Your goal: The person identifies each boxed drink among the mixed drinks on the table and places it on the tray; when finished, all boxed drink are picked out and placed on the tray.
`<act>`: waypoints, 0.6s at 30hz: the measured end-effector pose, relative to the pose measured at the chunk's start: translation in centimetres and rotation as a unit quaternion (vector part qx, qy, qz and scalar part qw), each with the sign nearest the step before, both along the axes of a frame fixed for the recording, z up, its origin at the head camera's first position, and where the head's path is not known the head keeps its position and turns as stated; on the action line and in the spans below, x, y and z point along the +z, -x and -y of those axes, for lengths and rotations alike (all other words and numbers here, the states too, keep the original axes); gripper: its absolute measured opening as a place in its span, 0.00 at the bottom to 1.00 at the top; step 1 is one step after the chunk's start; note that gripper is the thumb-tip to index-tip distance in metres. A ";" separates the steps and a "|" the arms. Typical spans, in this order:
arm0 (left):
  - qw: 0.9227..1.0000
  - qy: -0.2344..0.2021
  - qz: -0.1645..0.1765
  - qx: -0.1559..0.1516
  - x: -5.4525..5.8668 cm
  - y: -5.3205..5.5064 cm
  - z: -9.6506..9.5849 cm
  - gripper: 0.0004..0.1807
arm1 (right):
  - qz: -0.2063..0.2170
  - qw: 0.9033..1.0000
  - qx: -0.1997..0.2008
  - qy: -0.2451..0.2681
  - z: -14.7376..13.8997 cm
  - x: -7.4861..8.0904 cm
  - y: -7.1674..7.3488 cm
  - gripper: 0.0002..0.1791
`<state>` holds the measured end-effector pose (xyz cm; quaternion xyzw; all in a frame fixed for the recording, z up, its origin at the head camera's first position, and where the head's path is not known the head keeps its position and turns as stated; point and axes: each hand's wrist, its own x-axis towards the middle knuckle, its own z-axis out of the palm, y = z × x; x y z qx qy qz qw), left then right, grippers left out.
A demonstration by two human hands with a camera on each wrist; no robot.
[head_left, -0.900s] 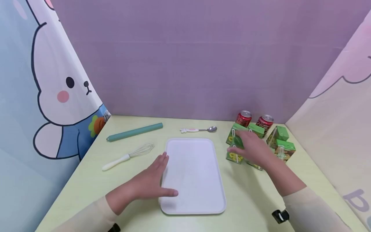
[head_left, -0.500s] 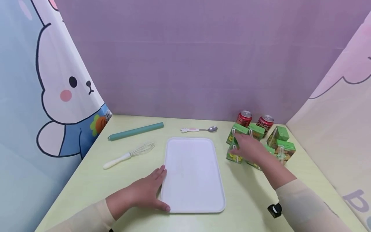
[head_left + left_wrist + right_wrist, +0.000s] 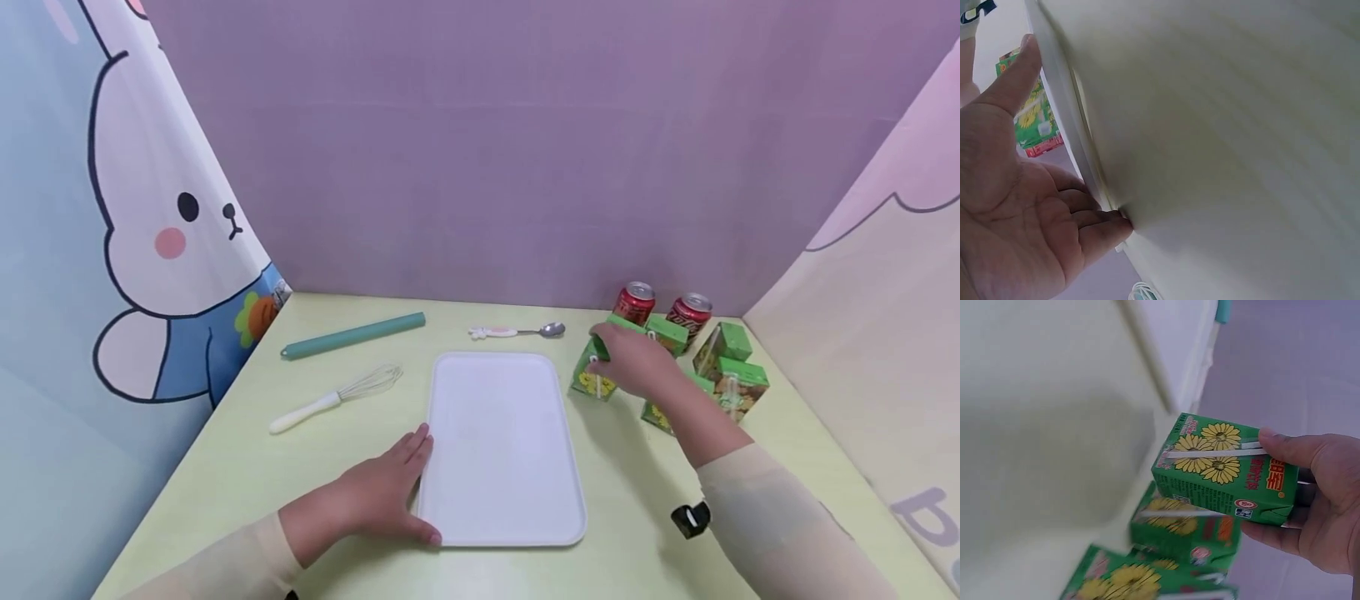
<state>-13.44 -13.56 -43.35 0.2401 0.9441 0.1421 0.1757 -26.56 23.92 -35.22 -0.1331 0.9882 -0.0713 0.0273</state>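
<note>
My right hand (image 3: 639,360) grips a green drink carton (image 3: 1225,467) with yellow flowers and a white straw, thumb on one face and fingers behind. In the right wrist view this carton is tilted, apart from the cartons (image 3: 1179,528) below it. My left hand (image 3: 375,498) rests against the left edge of a white rectangular tray (image 3: 501,450). The left wrist view shows its thumb (image 3: 1019,72) on the tray's rim (image 3: 1063,100) and its fingertips at the same side, fingers mostly straight.
Several more green cartons (image 3: 738,385) stand at the right, with two red cans (image 3: 688,313) behind. Beyond the tray lies a spoon (image 3: 517,332) with a white and pink handle. A whisk (image 3: 336,400) and a teal rod (image 3: 352,336) lie on the left.
My left hand has come down and back onto the tray's left edge. My right hand has taken hold of the front left carton and drawn it left, away from the others.
</note>
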 end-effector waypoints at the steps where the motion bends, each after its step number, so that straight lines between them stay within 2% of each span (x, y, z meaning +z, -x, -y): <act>1: 1.000 0.000 0.000 0.001 0.0 0.0 0.0 0.73 | -0.007 1.000 0.004 0.002 0.5 0.3 0.1 0.36; 5: 1.000 0.007 -0.001 -0.002 0.2 0.0 -0.1 0.72 | -0.030 0.999 0.029 0.012 3.0 1.3 0.9 0.35; 9: 1.000 0.010 0.000 -0.004 0.7 0.0 -0.2 0.72 | -0.025 0.998 0.053 0.031 6.2 1.5 1.8 0.34; 13: 1.000 0.014 -0.001 -0.002 0.8 -0.2 -0.2 0.72 | -0.010 0.996 0.078 0.045 9.6 0.9 2.5 0.35; 18: 1.000 0.016 -0.002 0.001 0.7 -0.2 -0.2 0.71 | -0.001 0.994 0.102 0.032 13.5 -0.3 3.2 0.35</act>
